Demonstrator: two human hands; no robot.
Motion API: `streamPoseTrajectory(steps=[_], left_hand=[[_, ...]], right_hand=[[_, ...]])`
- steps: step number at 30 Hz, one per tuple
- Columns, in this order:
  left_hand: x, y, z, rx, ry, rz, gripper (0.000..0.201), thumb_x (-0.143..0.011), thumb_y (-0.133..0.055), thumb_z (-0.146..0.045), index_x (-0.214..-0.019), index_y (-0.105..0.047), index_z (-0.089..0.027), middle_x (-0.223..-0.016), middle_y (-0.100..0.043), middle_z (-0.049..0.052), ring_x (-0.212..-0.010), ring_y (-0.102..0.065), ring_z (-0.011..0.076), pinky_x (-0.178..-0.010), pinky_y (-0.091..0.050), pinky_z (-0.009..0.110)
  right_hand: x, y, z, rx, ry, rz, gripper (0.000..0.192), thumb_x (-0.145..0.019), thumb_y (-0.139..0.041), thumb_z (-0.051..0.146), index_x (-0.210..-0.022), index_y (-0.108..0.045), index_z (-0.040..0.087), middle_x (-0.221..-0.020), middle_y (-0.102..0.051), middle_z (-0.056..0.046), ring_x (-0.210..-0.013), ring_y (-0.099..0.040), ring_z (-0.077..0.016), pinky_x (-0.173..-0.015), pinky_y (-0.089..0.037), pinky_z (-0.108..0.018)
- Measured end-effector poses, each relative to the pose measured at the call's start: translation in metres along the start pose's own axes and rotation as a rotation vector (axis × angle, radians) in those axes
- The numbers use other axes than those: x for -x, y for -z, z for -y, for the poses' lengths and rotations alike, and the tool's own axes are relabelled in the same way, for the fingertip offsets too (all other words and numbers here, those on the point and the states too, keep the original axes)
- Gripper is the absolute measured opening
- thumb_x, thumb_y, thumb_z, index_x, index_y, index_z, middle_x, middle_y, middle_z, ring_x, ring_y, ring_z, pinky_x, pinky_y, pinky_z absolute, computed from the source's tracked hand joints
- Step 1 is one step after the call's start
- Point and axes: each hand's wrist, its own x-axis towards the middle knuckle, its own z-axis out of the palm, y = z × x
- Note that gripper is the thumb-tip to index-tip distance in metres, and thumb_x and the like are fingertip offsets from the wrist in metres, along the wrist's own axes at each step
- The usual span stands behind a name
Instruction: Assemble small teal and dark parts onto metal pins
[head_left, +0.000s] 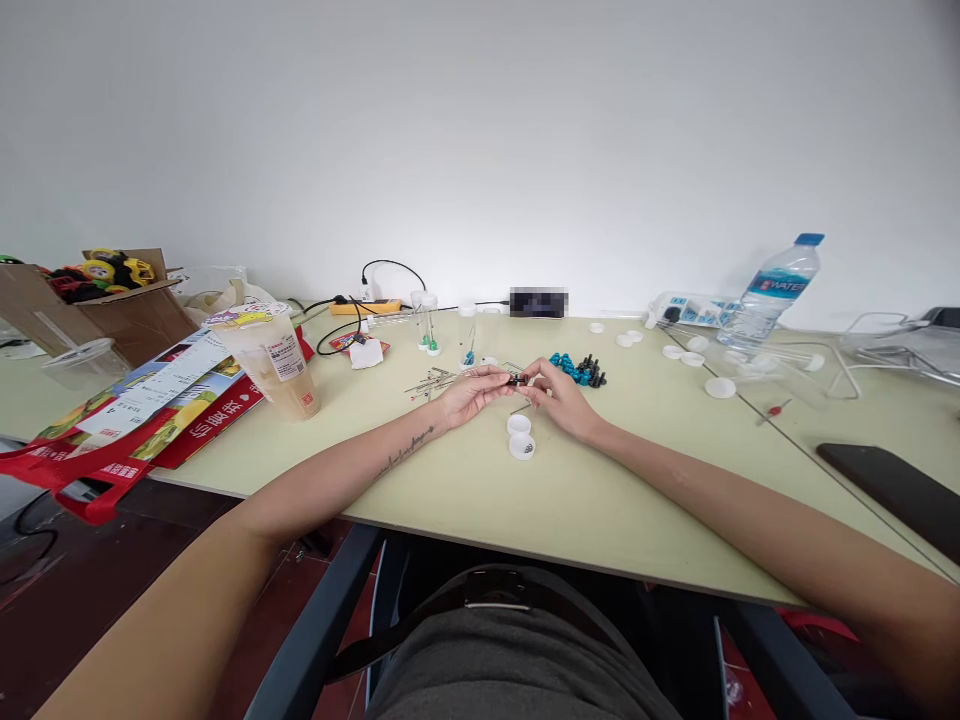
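In the head view, at frame centre, the left hand (471, 393) and right hand (559, 398) meet over the table (465, 480), fingertips pinching a tiny dark bead (516, 380) between them, just above two white caps (520, 436). A pile of blue and black beads (577, 369) lies just beyond.

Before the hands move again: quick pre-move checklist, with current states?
1. Small dark part pinched between left hand and right hand: ok.
2. Two white caps lie close in front of the hands: ok.
3. Pile of blue and black parts beside the right hand: ok.
4. Loose metal pins beside the left hand: ok.
5. Whether the dark part is fully seated: cannot tell.
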Motion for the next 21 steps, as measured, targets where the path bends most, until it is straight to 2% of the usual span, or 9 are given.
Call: streamPoseTrajectory(steps=[4, 7, 9, 12, 14, 16, 19, 21], left_hand=[[0.0003, 0.0004, 0.0002, -0.004, 0.010, 0.012, 0.016, -0.069, -0.067, -0.014, -0.084, -0.064, -0.009, -0.079, -0.066, 0.003, -0.076, -0.064, 0.0094, -0.081, -0.047, 0.020], [0.0009, -0.0003, 0.0000, -0.017, 0.021, 0.027, 0.015, -0.070, -0.066, -0.014, -0.084, -0.064, -0.009, -0.080, -0.066, 0.004, -0.079, -0.064, 0.0109, -0.083, -0.047, 0.022], [0.0006, -0.0001, 0.0001, -0.017, 0.019, 0.023, 0.015, -0.070, -0.066, -0.013, -0.084, -0.064, -0.009, -0.079, -0.066, 0.003, -0.078, -0.064, 0.0103, -0.083, -0.046, 0.022], [-0.0004, 0.0010, 0.0004, -0.005, 0.011, 0.000, 0.016, -0.069, -0.067, -0.013, -0.083, -0.064, -0.009, -0.079, -0.066, 0.002, -0.075, -0.064, 0.0089, -0.083, -0.047, 0.021], [-0.0006, 0.0014, 0.0006, -0.002, 0.012, -0.010, 0.016, -0.068, -0.068, -0.013, -0.083, -0.064, -0.009, -0.079, -0.066, 0.002, -0.074, -0.064, 0.0085, -0.082, -0.047, 0.021], [-0.0001, 0.0010, 0.0004, -0.007, 0.016, 0.001, 0.015, -0.069, -0.067, -0.013, -0.083, -0.064, -0.009, -0.079, -0.066, 0.003, -0.075, -0.064, 0.0090, -0.082, -0.047, 0.021], [0.0011, -0.0004, -0.0002, -0.023, 0.021, 0.041, 0.016, -0.069, -0.067, -0.014, -0.084, -0.064, -0.009, -0.081, -0.067, 0.005, -0.079, -0.064, 0.0109, -0.081, -0.047, 0.021], [0.0012, -0.0008, -0.0005, -0.022, 0.021, 0.034, 0.016, -0.069, -0.067, -0.014, -0.083, -0.064, -0.009, -0.081, -0.067, 0.005, -0.079, -0.064, 0.0108, -0.080, -0.047, 0.021]], right_hand=[[0.0002, 0.0002, 0.0012, -0.002, -0.007, 0.027, 0.024, -0.084, -0.047, 0.045, -0.083, -0.048, 0.021, -0.076, -0.056, 0.001, -0.055, -0.049, -0.0111, -0.057, -0.039, -0.026], [0.0004, 0.0007, 0.0024, 0.026, -0.002, 0.080, 0.037, -0.089, -0.035, 0.046, -0.068, -0.049, 0.019, -0.065, -0.055, 0.001, -0.056, -0.049, -0.0121, -0.060, -0.039, -0.027], [0.0006, 0.0008, 0.0028, 0.044, 0.000, 0.077, 0.035, -0.089, -0.036, 0.045, -0.070, -0.050, 0.019, -0.065, -0.055, 0.001, -0.056, -0.049, -0.0120, -0.059, -0.038, -0.027], [0.0006, 0.0007, 0.0026, 0.042, 0.001, 0.016, 0.022, -0.083, -0.048, 0.043, -0.086, -0.049, 0.021, -0.073, -0.057, 0.001, -0.055, -0.049, -0.0115, -0.056, -0.037, -0.026], [0.0005, 0.0008, 0.0025, 0.029, 0.001, -0.002, 0.022, -0.081, -0.052, 0.041, -0.090, -0.047, 0.021, -0.076, -0.057, 0.001, -0.055, -0.049, -0.0114, -0.056, -0.037, -0.026], [0.0005, 0.0011, 0.0025, 0.021, -0.005, 0.012, 0.021, -0.083, -0.049, 0.042, -0.084, -0.048, 0.021, -0.073, -0.056, 0.001, -0.055, -0.049, -0.0116, -0.056, -0.038, -0.026], [0.0006, 0.0015, 0.0027, 0.027, -0.017, 0.065, 0.032, -0.088, -0.038, 0.044, -0.070, -0.048, 0.019, -0.066, -0.055, 0.000, -0.056, -0.049, -0.0120, -0.058, -0.038, -0.027], [0.0007, 0.0014, 0.0027, 0.039, -0.020, 0.072, 0.033, -0.088, -0.037, 0.044, -0.071, -0.049, 0.019, -0.065, -0.055, 0.000, -0.055, -0.048, -0.0118, -0.058, -0.038, -0.027]])
